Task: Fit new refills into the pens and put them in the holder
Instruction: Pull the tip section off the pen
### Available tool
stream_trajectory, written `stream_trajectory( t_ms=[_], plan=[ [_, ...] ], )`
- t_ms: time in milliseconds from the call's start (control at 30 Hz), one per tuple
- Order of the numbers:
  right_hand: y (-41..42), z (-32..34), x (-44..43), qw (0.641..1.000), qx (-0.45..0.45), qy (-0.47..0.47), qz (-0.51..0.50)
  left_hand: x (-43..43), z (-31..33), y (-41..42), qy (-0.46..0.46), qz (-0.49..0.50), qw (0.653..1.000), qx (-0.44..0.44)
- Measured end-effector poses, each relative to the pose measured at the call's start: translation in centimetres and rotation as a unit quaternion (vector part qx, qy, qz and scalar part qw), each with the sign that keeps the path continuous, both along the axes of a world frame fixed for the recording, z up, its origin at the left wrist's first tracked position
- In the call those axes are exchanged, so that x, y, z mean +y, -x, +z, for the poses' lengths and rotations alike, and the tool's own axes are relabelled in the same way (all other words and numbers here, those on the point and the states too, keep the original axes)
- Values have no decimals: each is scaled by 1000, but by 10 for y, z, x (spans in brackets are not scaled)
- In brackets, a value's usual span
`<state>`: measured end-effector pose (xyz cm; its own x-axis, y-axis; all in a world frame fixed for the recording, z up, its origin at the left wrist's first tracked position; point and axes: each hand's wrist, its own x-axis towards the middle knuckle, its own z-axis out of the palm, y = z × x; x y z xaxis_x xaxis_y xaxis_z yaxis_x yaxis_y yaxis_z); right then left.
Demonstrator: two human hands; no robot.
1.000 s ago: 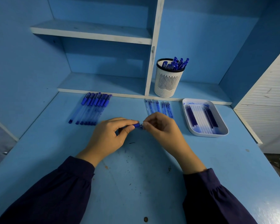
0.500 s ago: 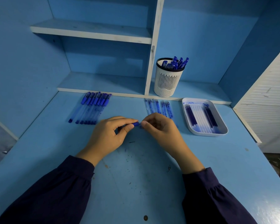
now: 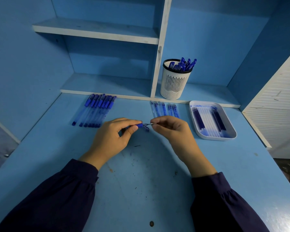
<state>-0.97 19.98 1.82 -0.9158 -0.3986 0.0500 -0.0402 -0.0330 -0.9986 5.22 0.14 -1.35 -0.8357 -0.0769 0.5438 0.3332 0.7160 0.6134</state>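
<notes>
My left hand (image 3: 115, 139) grips a blue pen (image 3: 139, 126) by its ribbed grip, just above the middle of the desk. My right hand (image 3: 172, 129) pinches the thin refill tip (image 3: 151, 124) that sticks out of the pen's front end. A row of several capped blue pens (image 3: 95, 111) lies at the back left. Several loose refills (image 3: 164, 108) lie behind my right hand. The white slotted holder (image 3: 175, 84) stands on the low shelf with several blue pens in it.
A white tray (image 3: 231, 129) with more refills sits at the right of the blue desk (image 3: 141, 190). A white shelf divider (image 3: 159, 47) rises just left of the holder. A white slatted panel (image 3: 278, 104) borders the desk's right edge.
My hands have drawn slightly apart, and a short length of the refill now shows between the pen's grip and my right fingers.
</notes>
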Motion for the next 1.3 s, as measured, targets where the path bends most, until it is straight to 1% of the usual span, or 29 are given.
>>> stream_trajectory(
  t_ms=[100,167,233,300,367,433,467,533,633,767,833,933,1000,1100,1167,1300],
  plan=[
    [2,0,2,998,-30,49,-18,-3,0,0,-19,9,1000,0],
    [4,-1,3,998,-30,52,-18,-4,-1,0,-34,13,999,0],
    [4,-3,3,1000,-6,7,-11,-4,-1,1,-39,16,999,1],
    [2,-6,0,996,43,-79,-6,-4,-1,1,-36,18,999,1],
    [-1,-11,-4,976,121,-180,7,-4,-1,2,-34,23,999,-1],
    [-4,-15,-7,944,204,-260,22,-4,-2,2,-26,28,999,-1],
    [-4,-17,-8,929,238,-283,26,-5,-2,2,-25,29,999,-3],
    [-5,-18,-10,913,278,-297,30,-4,-2,2,-26,27,999,-8],
    [-5,-18,-12,908,282,-306,38,-2,0,0,-27,21,999,-10],
    [-4,-15,-9,918,243,-311,46,-1,0,1,-26,14,1000,-11],
    [-2,-12,-5,930,204,-303,49,-2,0,1,-27,13,999,-13],
    [1,-9,-1,958,151,-242,29,-3,0,1,-24,13,1000,-11],
    [1,-6,0,973,143,-182,6,-2,1,1,-11,10,1000,-9],
    [-1,-3,-4,984,135,-113,1,-2,0,1,6,-1,1000,-7],
    [-3,-3,-8,986,137,-97,-4,-2,0,1,12,-3,1000,-7],
    [-2,-5,-12,982,149,-112,-10,-1,-1,1,9,-1,1000,-10]
  ],
)
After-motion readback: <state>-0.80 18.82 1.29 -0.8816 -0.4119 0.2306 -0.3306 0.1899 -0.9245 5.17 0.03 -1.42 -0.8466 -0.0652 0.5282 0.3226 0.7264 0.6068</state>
